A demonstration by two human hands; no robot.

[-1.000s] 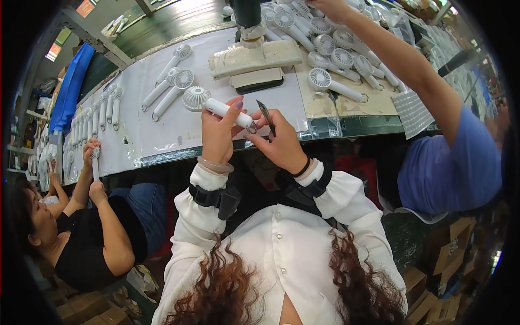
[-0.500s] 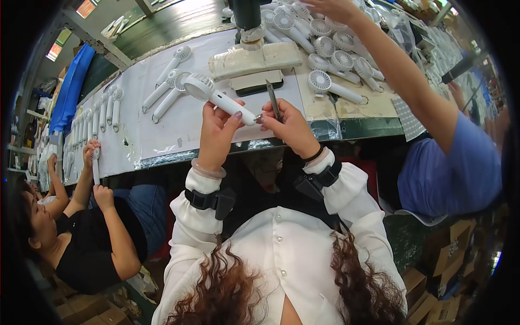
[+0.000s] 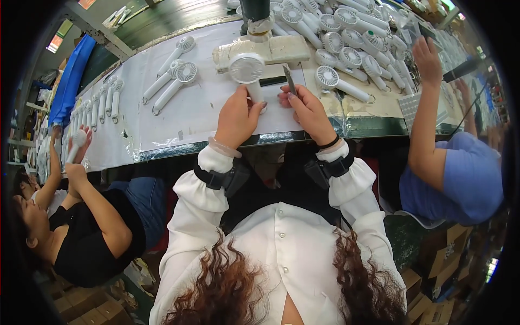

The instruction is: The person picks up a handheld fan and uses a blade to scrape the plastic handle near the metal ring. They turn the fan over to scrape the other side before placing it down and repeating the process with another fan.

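Observation:
A white handheld fan (image 3: 247, 69) stands nearly upright in my left hand (image 3: 239, 116), its round grille turned toward me. My left fingers and thumb wrap its handle, hiding part of it. My right hand (image 3: 311, 115), a little apart from the fan, closes round a slim grey metal tool (image 3: 290, 80) with a pointed end sticking up; its exact kind is unclear. Both hands are over the table's front edge. Behind the fan, a cream-wrapped block (image 3: 287, 50) sits under a dark post (image 3: 254, 12). A dark flat piece (image 3: 273, 80) lies partly hidden beyond my hands.
Several white fans (image 3: 181, 75) lie on the white sheet to the left, with a row (image 3: 101, 105) farther left. A large fan pile (image 3: 352, 43) fills the back right; one fan (image 3: 342, 83) lies nearer. Co-workers sit left (image 3: 103, 227) and right (image 3: 455, 173).
The fan has swung from a leftward tilt to nearly upright. My right hand has moved right, away from the fan's handle end. The right co-worker's arm has drawn back from the pile.

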